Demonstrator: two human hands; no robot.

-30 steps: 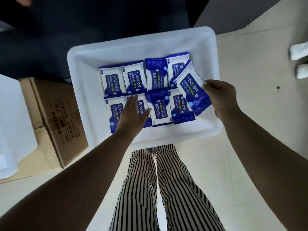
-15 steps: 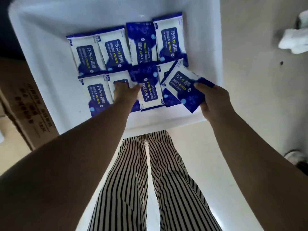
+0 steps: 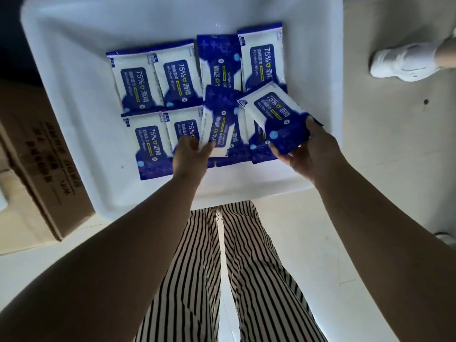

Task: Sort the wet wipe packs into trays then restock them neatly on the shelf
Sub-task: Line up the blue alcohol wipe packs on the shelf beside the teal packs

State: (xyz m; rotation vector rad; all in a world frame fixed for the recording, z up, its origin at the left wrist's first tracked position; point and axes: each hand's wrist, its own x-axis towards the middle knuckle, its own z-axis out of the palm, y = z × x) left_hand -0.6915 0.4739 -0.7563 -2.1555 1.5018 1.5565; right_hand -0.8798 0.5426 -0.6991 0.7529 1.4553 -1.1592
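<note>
Overhead, head view only: R hand grips a loose pack by its near blue end, fingers curled under and thumb on top, held tilted just above the tray's near-right corner, long axis running away and to the left; L hand lies w/ fingers fairly straight, tips on the raised near edge of the middle pack, nothing pinched as far as visible. Probably next: held pack down onto the near row's right end, R hand nearer; tight there beside tray wall, bare room only along left side and far end.
</note>
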